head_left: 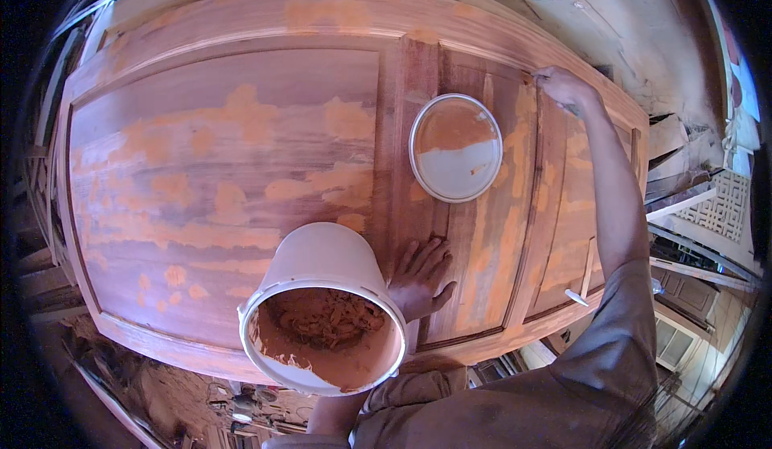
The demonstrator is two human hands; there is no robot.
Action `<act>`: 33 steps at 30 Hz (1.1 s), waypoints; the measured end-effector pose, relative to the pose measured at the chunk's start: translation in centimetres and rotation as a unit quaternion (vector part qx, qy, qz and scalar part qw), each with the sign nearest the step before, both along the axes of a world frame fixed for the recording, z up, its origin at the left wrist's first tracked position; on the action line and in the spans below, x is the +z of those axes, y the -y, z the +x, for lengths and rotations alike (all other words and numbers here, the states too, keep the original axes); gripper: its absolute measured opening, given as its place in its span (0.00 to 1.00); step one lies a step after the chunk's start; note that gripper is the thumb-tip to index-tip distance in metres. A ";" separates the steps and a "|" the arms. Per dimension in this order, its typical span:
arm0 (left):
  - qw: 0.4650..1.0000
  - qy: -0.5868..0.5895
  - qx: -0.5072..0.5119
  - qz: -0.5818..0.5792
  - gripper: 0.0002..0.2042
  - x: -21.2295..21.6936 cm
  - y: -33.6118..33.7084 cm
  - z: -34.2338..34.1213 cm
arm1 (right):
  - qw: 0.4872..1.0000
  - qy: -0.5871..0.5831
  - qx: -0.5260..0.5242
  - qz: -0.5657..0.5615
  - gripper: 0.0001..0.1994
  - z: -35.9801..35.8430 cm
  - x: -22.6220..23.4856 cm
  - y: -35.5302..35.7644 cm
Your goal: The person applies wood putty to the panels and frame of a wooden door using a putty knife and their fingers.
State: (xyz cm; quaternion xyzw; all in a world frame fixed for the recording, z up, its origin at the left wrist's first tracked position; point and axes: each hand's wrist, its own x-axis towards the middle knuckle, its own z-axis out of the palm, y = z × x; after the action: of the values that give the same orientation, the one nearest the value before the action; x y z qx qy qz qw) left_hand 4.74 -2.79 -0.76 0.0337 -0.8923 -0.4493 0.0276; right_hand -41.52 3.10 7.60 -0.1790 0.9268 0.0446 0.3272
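Observation:
A large wooden panelled door point(402, 71) lies flat before me, with orange-brown filler patches smeared over its panels. At the far right, my right hand point(565, 88) is closed at a panel's upper corner. Its fingers pinch something small, mostly hidden by the hand. My left hand point(422, 276) lies flat on the wood with fingers spread, and a white bucket point(326, 252) hides part of its forearm. The bucket's mouth faces me, showing crumbly orange-brown filler point(326, 320) inside and along the wall. Between my hands sits a round white lid point(458, 171), half coated with filler.
A white rod-like piece point(576, 297) is at the door's near right edge. Patterned lattice point(724, 208) and wooden boards stand on the right. Timber lengths point(44, 264) crowd the left side. Below the near edge, the floor point(181, 405) holds scraps and clutter.

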 end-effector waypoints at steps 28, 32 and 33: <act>1.000 -0.006 -0.008 0.000 0.23 0.0 0.2 0.0 | 0.970 0.171 -0.004 0.172 0.17 -3.1 1.7 3.2; 1.000 -0.006 0.004 -0.007 0.23 -0.2 -0.3 0.1 | 0.949 0.266 -0.052 0.163 0.16 -5.7 3.3 2.7; 1.000 -0.012 -0.006 -0.005 0.23 -0.3 -0.3 0.1 | 0.932 0.331 -0.083 0.124 0.16 -5.6 3.6 2.5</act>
State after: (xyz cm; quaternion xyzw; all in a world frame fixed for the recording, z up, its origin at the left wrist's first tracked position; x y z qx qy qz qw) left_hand 4.80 -2.51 -1.04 0.0230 -0.8944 -0.4453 0.0361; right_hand -47.14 0.58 11.20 -0.0642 0.7644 0.0704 0.6377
